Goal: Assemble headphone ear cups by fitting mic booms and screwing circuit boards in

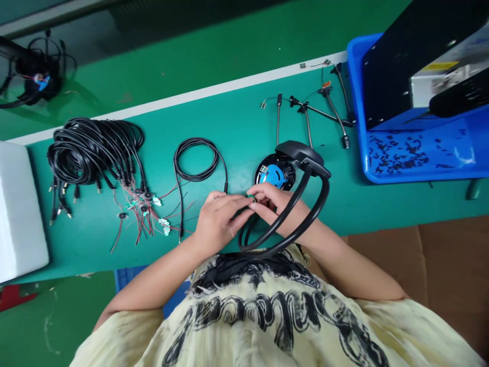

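Note:
My left hand [223, 216] and my right hand [271, 200] meet at the front of the green table, fingertips pinched together. Between them is a small green piece, mostly covered by the fingers, perhaps a circuit board. Just beyond my right hand lies an open headphone ear cup [292, 178] with a blue disc [273, 176] inside. A black headband [321, 196] arches over my right wrist, joined to a dark housing [301, 153]. Beside my left hand rests a coiled black cable [196, 179] with its plug ends pointing toward me.
At left sits a heap of black cables [87, 148], with thin red wires and small boards [164, 227]. Several microphone booms [310, 127] lie at the back right. A blue tray [357, 117] holds small black parts and a black machine [397, 66]. A white box [21, 214] stands far left.

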The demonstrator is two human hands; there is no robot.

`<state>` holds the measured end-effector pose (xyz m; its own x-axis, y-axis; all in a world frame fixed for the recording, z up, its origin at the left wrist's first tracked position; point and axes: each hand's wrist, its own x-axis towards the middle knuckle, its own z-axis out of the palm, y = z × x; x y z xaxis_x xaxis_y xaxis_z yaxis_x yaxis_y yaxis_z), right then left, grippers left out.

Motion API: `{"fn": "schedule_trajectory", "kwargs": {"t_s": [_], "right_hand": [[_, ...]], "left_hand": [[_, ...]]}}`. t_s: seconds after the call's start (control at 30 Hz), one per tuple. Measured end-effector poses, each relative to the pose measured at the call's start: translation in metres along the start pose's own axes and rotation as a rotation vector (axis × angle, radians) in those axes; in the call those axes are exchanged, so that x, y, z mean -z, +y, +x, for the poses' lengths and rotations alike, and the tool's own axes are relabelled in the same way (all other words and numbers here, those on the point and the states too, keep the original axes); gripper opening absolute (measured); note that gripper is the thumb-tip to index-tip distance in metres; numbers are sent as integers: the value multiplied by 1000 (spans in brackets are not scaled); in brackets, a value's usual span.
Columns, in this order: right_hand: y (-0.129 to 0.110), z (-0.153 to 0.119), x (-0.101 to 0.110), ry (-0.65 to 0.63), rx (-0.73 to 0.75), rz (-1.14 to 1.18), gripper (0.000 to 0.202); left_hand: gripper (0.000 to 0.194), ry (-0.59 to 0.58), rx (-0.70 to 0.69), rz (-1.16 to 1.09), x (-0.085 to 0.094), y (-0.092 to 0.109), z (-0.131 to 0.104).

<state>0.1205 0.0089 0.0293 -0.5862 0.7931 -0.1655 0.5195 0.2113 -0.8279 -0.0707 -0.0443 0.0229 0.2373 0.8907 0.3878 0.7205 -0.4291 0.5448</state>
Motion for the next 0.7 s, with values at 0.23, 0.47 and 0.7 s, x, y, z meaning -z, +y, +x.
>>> {"fn": "schedule_trajectory", "kwargs": {"t_s": [0.23,0.47,0.7], "right_hand": [[25,-12,19,392,-219,-642,51],[39,0,29,196,-88,-386,37],[47,1,38,82,-30,-204,38]], "left_hand": [[19,-17,-33,149,2,-23,31],[20,-255,-40,112,-24,-9,63],[18,-296,-2,150,-48,-6,68]]}}
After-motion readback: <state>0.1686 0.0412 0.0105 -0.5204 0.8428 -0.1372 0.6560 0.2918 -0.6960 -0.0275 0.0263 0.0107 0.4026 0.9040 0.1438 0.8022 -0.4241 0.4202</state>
